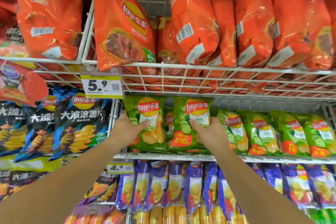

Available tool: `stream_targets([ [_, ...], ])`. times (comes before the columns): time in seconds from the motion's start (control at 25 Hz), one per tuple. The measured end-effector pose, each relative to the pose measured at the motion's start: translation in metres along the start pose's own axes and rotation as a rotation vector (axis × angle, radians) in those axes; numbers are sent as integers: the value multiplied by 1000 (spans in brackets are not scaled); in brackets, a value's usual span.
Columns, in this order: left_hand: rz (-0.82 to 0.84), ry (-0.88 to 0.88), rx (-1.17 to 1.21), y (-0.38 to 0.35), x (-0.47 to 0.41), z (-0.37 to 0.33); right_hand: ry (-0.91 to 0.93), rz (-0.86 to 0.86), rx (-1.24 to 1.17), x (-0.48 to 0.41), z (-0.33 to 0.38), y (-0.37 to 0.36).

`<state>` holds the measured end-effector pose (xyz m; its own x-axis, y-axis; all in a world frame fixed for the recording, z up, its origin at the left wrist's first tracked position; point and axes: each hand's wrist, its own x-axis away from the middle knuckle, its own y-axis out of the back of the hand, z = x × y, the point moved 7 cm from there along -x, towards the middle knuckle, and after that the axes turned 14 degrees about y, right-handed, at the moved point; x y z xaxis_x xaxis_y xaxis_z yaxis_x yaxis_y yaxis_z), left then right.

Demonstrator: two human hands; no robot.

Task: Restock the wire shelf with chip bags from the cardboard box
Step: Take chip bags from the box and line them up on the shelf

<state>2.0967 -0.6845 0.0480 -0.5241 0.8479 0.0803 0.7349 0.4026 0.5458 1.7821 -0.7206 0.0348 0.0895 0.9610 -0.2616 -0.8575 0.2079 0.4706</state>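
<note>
Both forearms reached up and forward to middle tier of wire shelf (181, 156). Left hand (127, 129) closed on left edge of green bag (147, 123), thumb across front, fingers behind. Right hand (209, 132) gripped second green bag (190, 123) at right edge, thumb on front. Both bags upright, side by side, touching, at left end of green row. Bags glossy, crinkled foil, pillow-shaped. Shelf white coated wire grid. Orange bags (123, 23) above, blue bags (174, 185) below. Yellow price tag (101, 84) clipped to upper rail
</note>
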Motion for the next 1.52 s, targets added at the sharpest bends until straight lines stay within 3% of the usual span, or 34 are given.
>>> stream_targets([
  [0.44,70,118,-226,-22,-22,32,-101,188,50,-12,-31,-69],
  [0.64,-23,47,-279,-22,-10,19,-135,225,81,-9,-33,-70],
  [0.72,-19,-7,-325,-23,-3,12,-55,188,164,-8,-25,-63],
  [0.88,-45,-93,-537,-21,11,5,275,197,454,-2,2,-60],
  [1.04,-128,-445,-912,-37,30,-12,506,357,578,8,19,-73],
  [1.24,-61,-556,-1179,-52,14,12,482,493,702,9,7,-91],
  [1.52,15,-521,-1207,-51,-6,17,436,570,760,1,1,-105],
])
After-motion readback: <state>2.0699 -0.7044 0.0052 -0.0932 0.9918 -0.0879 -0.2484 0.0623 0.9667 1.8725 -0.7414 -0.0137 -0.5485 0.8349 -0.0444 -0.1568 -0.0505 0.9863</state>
